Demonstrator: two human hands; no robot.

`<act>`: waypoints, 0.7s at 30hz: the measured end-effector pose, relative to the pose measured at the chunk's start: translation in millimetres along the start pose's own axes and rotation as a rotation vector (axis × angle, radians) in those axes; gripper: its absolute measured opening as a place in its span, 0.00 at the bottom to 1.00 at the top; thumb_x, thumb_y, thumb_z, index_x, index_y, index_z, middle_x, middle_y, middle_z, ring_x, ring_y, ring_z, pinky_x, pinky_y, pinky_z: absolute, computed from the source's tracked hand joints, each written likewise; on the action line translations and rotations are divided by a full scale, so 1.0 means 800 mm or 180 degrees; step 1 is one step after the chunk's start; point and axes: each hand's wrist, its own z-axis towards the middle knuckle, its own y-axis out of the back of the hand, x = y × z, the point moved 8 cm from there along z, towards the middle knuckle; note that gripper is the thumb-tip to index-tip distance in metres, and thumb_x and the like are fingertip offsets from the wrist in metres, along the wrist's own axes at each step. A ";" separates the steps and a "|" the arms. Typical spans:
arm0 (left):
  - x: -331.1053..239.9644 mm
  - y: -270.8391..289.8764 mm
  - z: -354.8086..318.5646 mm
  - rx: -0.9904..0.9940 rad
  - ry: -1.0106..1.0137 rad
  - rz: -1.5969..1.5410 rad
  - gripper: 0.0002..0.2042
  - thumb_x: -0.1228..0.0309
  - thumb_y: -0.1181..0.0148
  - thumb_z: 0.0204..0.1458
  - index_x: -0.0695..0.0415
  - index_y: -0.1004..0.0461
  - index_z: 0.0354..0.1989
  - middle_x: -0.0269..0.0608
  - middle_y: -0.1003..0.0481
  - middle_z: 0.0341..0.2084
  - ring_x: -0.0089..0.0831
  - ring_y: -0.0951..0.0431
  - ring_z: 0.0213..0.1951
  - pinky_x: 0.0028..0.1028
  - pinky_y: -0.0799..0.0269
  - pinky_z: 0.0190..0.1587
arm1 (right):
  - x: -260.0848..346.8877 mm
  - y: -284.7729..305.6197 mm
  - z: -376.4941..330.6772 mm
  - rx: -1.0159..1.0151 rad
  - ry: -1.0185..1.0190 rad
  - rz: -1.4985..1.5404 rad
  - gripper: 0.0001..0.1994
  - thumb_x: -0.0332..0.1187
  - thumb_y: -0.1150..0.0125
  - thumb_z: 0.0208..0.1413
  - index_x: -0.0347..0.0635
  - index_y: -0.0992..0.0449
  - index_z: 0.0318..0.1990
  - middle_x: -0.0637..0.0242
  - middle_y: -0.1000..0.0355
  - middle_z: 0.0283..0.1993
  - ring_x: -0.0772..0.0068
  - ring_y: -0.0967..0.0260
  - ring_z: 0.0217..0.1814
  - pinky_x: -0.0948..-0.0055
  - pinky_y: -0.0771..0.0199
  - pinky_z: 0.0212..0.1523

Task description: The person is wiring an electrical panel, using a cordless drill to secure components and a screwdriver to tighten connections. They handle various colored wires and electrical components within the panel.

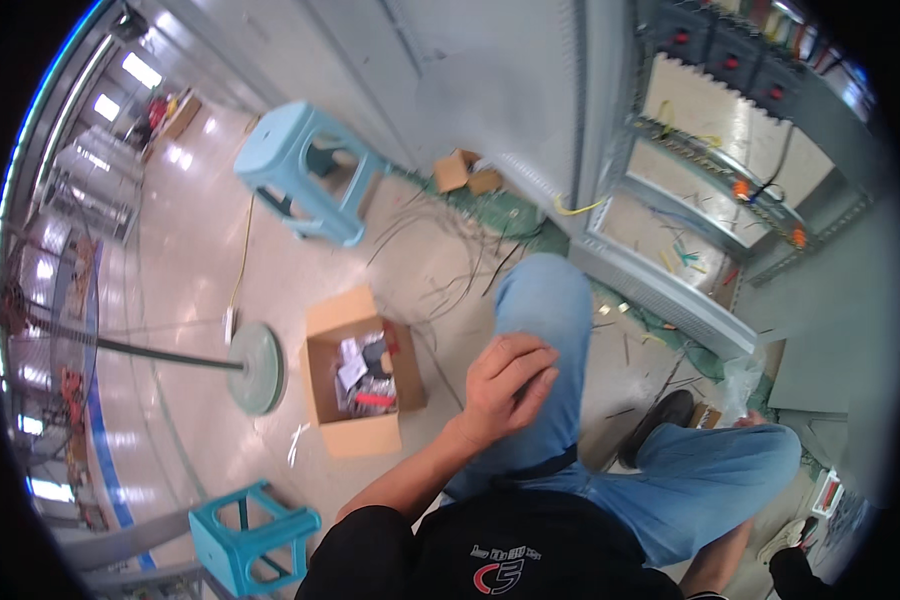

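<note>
My left hand (505, 385) rests on my left thigh in blue jeans (545, 330), fingers curled in, nothing visible in them. My right forearm comes up at the lower right, and my right hand (758, 418) is mostly hidden behind my right knee (730, 470). It sits against a crumpled clear plastic bag (740, 380) on the floor; I cannot tell whether it grips the bag. An open cardboard box (355, 440) holding small packets and a red item stands on the floor just left of my left hand.
An open grey electrical cabinet (670, 300) with wiring stands ahead at the right. Loose wires (450, 250) and small cardboard boxes (460, 172) lie at its foot. A light blue stool (305, 175), a teal stool (250, 540) and a round fan base (257, 367) stand at the left.
</note>
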 end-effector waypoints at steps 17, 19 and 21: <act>0.426 0.158 -0.464 0.0617 0.3956 0.1977 0.22 0.53 0.37 0.55 0.62 0.20 0.46 0.62 0.19 0.35 0.59 0.17 0.41 0.50 0.23 0.43 | 0.183 -0.073 -0.065 0.1337 0.0296 0.0684 0.28 0.54 0.46 0.69 0.35 0.22 0.57 0.63 0.23 0.33 0.71 0.26 0.29 0.73 0.24 0.32; 0.442 0.132 -0.462 0.0588 0.3876 0.2247 0.18 0.58 0.40 0.57 0.62 0.20 0.42 0.63 0.19 0.32 0.60 0.17 0.39 0.52 0.23 0.42 | 0.187 -0.071 -0.069 0.1137 0.0306 0.0642 0.28 0.54 0.46 0.69 0.35 0.22 0.57 0.63 0.24 0.31 0.71 0.27 0.27 0.74 0.24 0.30; 0.430 0.112 -0.426 0.0499 0.3721 0.2077 0.15 0.61 0.44 0.58 0.62 0.20 0.37 0.64 0.20 0.31 0.61 0.18 0.37 0.53 0.23 0.42 | 0.183 -0.064 -0.078 0.0967 0.0318 0.0712 0.28 0.54 0.46 0.70 0.34 0.22 0.57 0.64 0.25 0.30 0.71 0.28 0.26 0.73 0.24 0.30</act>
